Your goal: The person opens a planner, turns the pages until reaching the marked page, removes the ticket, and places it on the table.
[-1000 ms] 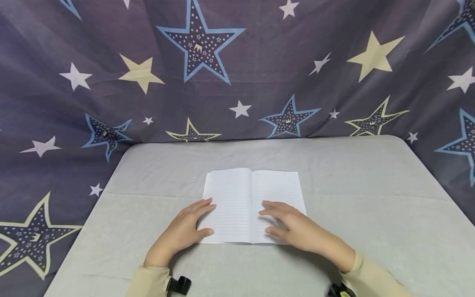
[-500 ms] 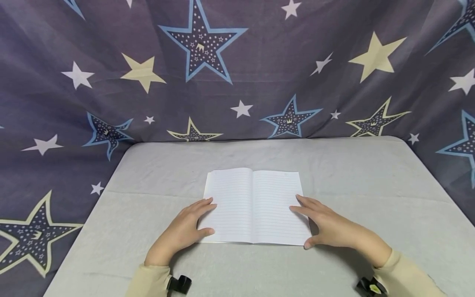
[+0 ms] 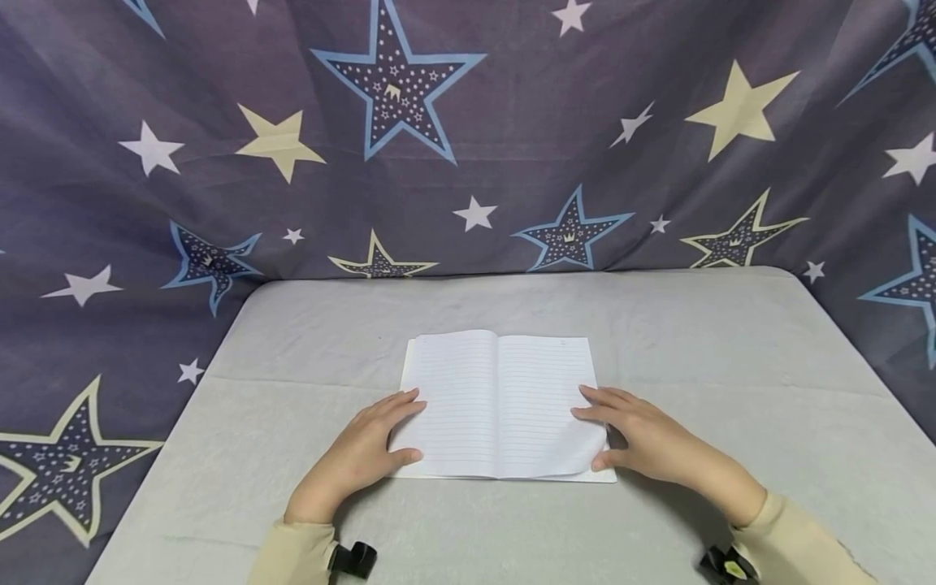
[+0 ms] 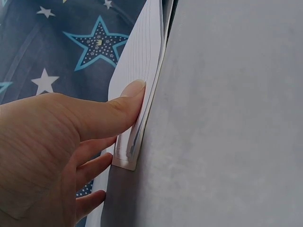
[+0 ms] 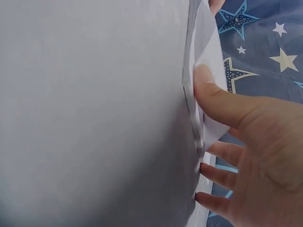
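Observation:
An open lined notebook lies flat on the table, both pages blank apart from their lines. My left hand rests along its left edge; in the left wrist view the thumb presses on the page and the fingers spread beside the edge. At the opposite edge is my right hand, its upper fingertips touching the right page. Its thumb meets the lower right corner, where the top page curls up and bares the sheet beneath. No pinch is plain there.
A light grey cloth covers the table. Behind and to the sides hangs a dark curtain with stars. Black wrist-worn devices sit at the left cuff and at the right cuff.
My right hand has slid rightward across the right page to its outer edge. Its thumb has then moved slightly inward, and the page corner now curls up. The left hand stays put.

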Available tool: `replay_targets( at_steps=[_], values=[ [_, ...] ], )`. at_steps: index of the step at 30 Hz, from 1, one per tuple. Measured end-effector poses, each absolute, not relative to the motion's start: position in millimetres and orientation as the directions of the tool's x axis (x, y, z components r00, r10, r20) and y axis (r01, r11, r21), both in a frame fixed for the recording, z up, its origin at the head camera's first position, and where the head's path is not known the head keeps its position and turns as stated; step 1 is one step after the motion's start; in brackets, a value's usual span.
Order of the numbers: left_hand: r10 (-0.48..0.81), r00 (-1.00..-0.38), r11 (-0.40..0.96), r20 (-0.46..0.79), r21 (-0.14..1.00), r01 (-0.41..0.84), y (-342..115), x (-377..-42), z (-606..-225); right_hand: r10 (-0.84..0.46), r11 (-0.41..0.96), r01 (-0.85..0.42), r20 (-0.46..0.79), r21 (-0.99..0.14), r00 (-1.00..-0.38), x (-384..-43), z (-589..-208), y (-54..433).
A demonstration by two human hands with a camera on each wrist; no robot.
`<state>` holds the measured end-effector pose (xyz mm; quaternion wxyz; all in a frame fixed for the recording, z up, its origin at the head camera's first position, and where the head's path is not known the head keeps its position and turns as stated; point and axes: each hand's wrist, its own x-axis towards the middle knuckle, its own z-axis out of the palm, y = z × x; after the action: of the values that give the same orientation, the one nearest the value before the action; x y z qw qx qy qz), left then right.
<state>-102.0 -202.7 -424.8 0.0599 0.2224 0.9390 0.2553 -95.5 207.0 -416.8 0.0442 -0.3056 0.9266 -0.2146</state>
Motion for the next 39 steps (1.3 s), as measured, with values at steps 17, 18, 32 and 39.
replay_targets(
  at_steps=[17,18,32,39],
  values=[
    [0.452,-0.892,0.769,0.004,0.505,0.392,-201.2,-103.0,-425.5,-0.364,0.717,-0.371,0.138,-0.591,-0.921,-89.2,-409.9,184.9],
    [0.452,-0.892,0.769,0.003,0.506,0.391,-201.4,-102.9,-425.4,-0.357,0.708,-0.364,0.137,-0.606,-0.924,-87.8,-408.0,182.2],
    [0.444,-0.896,0.772,-0.007,0.512,0.378,-206.2,-102.2,-422.8,-0.526,0.574,-0.531,0.216,-0.623,-0.822,-83.8,-396.1,120.6],
    [0.424,-0.905,0.787,-0.026,0.505,0.354,-213.9,-103.0,-420.3,-0.592,0.580,-0.554,0.159,-0.597,-0.790,-89.5,-400.7,97.9]
  ],
)
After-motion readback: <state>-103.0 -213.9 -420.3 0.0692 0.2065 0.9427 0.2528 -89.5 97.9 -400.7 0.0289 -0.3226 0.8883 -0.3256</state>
